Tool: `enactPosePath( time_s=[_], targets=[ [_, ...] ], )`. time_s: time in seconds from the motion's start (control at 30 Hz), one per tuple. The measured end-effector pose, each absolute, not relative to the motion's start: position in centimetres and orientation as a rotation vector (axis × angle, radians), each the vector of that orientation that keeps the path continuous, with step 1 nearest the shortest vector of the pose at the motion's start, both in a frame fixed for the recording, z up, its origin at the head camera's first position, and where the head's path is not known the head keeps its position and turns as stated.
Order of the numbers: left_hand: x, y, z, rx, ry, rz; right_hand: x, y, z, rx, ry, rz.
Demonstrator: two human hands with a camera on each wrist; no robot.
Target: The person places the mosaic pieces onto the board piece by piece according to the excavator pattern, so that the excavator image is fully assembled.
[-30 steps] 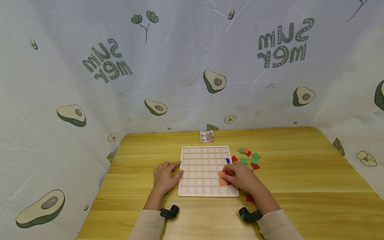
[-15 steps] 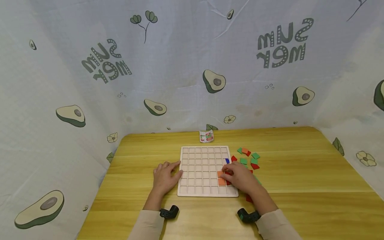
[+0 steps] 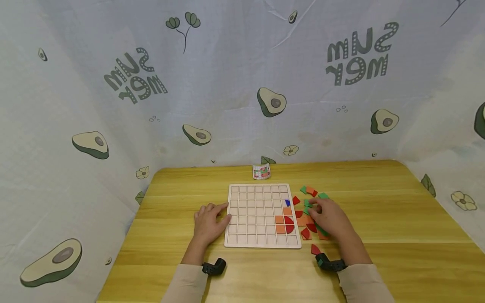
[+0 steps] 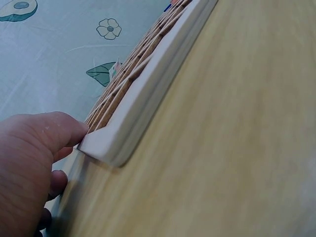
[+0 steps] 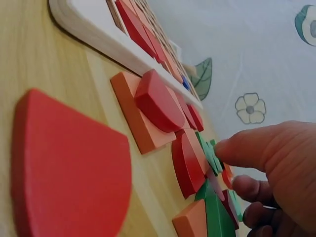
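Observation:
A pale wooden grid board (image 3: 257,246) lies on the table. On its right side sit a blue tile (image 3: 287,203), orange square tiles (image 3: 280,229) and two red quarter-round tiles (image 3: 289,225) meeting in a half circle. My left hand (image 3: 207,225) rests at the board's left edge, thumb and index finger touching the rim; the left wrist view shows the thumb at a corner. Right of the board, my right hand (image 3: 331,216) reaches over loose tiles, its thumb and index finger apart beside green tiles (image 3: 307,203). In the right wrist view, the thumb meets green tiles (image 5: 210,150); the index fingertip is hidden.
Loose red tiles (image 3: 315,249), orange tiles and green tiles lie right of the board, some overlapping. A small printed pattern card (image 3: 261,171) lies behind the board. A patterned cloth (image 3: 235,126) hangs at the table's back edge.
My right hand has left the tiles on the board and moved right, over the loose pile. The red half circle and orange tiles are now uncovered. My left hand stays put.

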State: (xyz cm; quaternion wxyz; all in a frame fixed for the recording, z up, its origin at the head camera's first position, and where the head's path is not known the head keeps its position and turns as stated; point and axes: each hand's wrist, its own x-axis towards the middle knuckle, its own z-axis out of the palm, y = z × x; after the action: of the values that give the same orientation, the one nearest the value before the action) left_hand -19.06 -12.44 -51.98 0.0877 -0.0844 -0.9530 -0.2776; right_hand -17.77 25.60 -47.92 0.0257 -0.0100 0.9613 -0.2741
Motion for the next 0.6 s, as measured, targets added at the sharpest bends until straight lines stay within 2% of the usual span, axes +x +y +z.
enactPosePath(
  time_s=[0.6],
  targets=[
    [-19.3,-12.5,-52.3,-0.252,-2.843,-0.813,-17.6,25.6,-47.0,0.024,2.937,-0.746]
  ],
)
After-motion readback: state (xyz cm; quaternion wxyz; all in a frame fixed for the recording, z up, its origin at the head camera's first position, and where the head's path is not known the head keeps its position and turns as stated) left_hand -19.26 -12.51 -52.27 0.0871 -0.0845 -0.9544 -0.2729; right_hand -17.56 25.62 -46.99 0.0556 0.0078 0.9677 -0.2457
